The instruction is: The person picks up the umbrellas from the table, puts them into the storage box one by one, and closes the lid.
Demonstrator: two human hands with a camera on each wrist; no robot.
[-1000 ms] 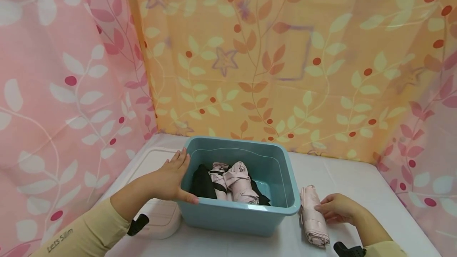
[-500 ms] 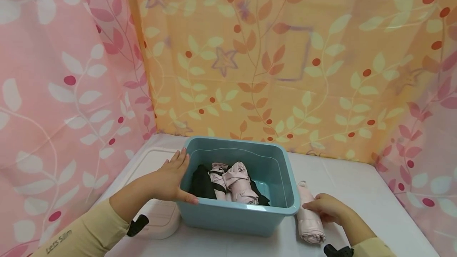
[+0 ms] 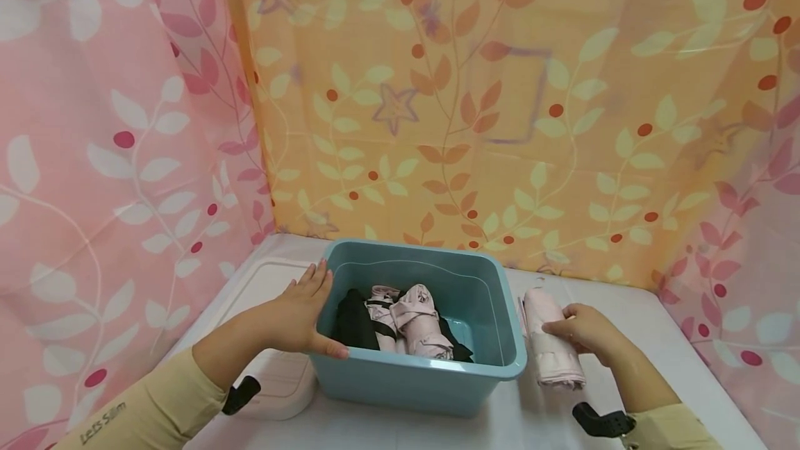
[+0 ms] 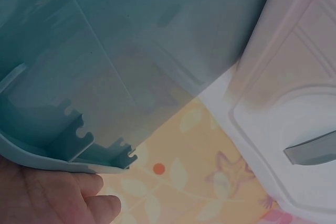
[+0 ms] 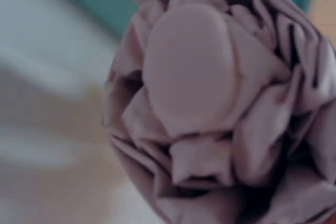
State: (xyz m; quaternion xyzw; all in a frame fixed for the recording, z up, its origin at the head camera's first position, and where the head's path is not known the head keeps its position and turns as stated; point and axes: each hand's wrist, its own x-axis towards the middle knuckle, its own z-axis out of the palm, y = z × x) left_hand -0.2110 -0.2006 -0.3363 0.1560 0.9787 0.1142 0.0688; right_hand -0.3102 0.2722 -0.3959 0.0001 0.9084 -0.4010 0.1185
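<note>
My right hand (image 3: 590, 332) grips a pale pink folded umbrella (image 3: 550, 346) by its right side, thumb on top, close to the right wall of the blue plastic bin (image 3: 400, 380). The right wrist view shows the end of the umbrella (image 5: 189, 66) up close: a smooth oval piece ringed by pleated fabric, somewhat blurred. My left hand (image 3: 300, 314) rests with spread, straight fingers on the bin's left rim. In the bin lie a similar pink bundle (image 3: 421, 325), another pink one with black bands (image 3: 382, 311), and a black bundle (image 3: 354, 318).
A white lid-like piece (image 3: 281, 384) lies left of the bin, partly under my left arm. The white tabletop (image 3: 615, 311) extends to the right. Patterned curtains (image 3: 400, 103) stand behind and at both sides.
My right hand and the pink umbrella have moved away from the person, and the umbrella's near end is now higher in view. The left hand and bin stay put.
</note>
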